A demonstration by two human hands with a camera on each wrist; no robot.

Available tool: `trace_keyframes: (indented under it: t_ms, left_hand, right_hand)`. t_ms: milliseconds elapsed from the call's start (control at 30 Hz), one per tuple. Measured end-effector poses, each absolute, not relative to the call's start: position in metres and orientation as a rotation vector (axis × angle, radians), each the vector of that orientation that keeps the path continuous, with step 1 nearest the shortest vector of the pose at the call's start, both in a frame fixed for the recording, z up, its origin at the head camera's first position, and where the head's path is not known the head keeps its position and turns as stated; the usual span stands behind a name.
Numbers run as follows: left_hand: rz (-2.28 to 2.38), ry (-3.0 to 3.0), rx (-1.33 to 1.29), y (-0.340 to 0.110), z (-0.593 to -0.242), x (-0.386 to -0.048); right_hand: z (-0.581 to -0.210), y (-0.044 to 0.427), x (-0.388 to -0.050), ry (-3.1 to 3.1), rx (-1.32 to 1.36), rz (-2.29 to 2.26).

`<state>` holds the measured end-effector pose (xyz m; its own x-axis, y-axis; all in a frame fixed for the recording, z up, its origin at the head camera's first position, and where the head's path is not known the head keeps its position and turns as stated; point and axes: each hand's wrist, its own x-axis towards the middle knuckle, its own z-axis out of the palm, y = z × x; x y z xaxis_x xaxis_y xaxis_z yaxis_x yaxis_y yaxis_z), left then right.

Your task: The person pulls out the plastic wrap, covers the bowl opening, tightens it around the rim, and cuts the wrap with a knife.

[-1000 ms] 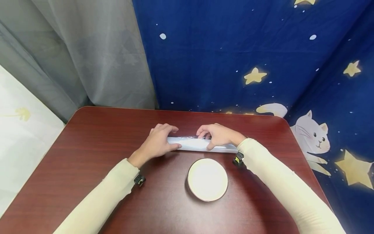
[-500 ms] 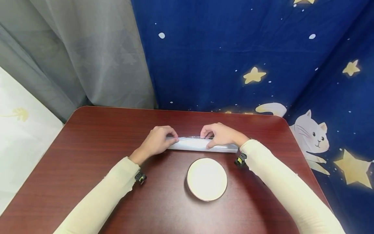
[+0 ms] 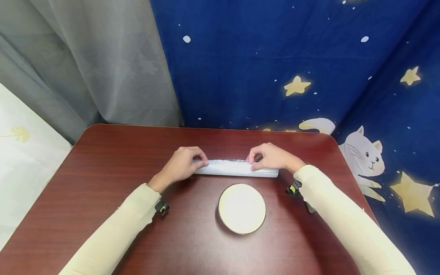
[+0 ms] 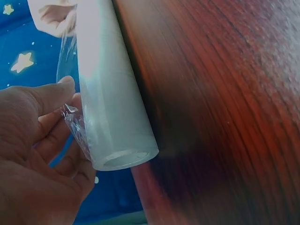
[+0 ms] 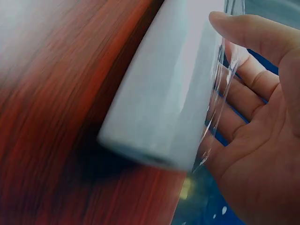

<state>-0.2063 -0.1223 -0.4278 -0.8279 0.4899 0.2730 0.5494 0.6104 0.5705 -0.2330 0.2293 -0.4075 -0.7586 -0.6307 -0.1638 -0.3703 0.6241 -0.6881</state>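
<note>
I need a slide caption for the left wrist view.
Left hand pinching clear film from a whitish roll, right hand farther along, red-brown table behind.

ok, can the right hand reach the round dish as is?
Probably yes: only the roll lies between the right hand and the round dish, though that hand is busy with the film.

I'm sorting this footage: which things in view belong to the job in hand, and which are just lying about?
Job in hand: white roll; its loose clear film, at the left hand and right hand.
Just about: round pale dish, untouched, perhaps for later; starry blue curtain; gray curtain.
</note>
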Motion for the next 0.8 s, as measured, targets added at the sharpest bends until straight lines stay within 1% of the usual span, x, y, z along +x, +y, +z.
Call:
trace_keyframes:
  t_ms: [333, 533, 800]
  left_hand:
    - [-1.011, -2.679, -0.987, -0.126, -0.429, -0.205]
    - [-0.99, -2.691, -1.041, -0.125, -0.428, -0.203]
    - [-0.973, -2.75, -1.035, -0.123, -0.426, -0.199]
  right_hand:
    - [-0.413, 0.254, -0.224, 2.474, -0.807, -0.984]
    - [-0.413, 0.259, -0.216, 2.532, -0.826, -0.989]
    - [-0.412, 0.262, -0.208, 2.675, -0.789, -0.921]
